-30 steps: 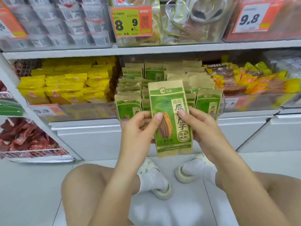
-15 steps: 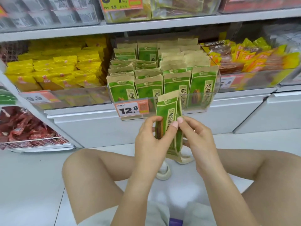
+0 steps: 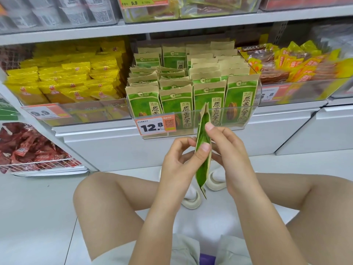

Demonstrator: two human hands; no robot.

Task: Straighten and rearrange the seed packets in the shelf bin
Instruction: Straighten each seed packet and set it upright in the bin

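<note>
Two hands clamp one green seed packet (image 3: pixel 203 150) in front of and below the clear shelf bin (image 3: pixel 193 135), edge-on to the camera so only its thin side shows. Left hand (image 3: pixel 179 165) pinches the packet's near edge with the thumb, fingers curled behind. Right hand (image 3: pixel 227 150) grips it from the other side, thumb pressed on the upper part, fingers wrapped round the back. Packet stands roughly upright, its top tip overlapping the bin's front wall in view, its bottom tip hanging between the knees.

Inside the bin, rows of matching green and kraft packets (image 3: pixel 176 109) stand upright, four across at the front; rows behind the front left ones sit lower and uneven. An orange price tag (image 3: pixel 155 126) reading 12.8 is fixed to the bin's front left. Left of the bin, yellow packs (image 3: pixel 76 81); right of it, orange and yellow snack packs (image 3: pixel 298 66). The person squats on the white floor (image 3: pixel 34 217) below the bin.
</note>
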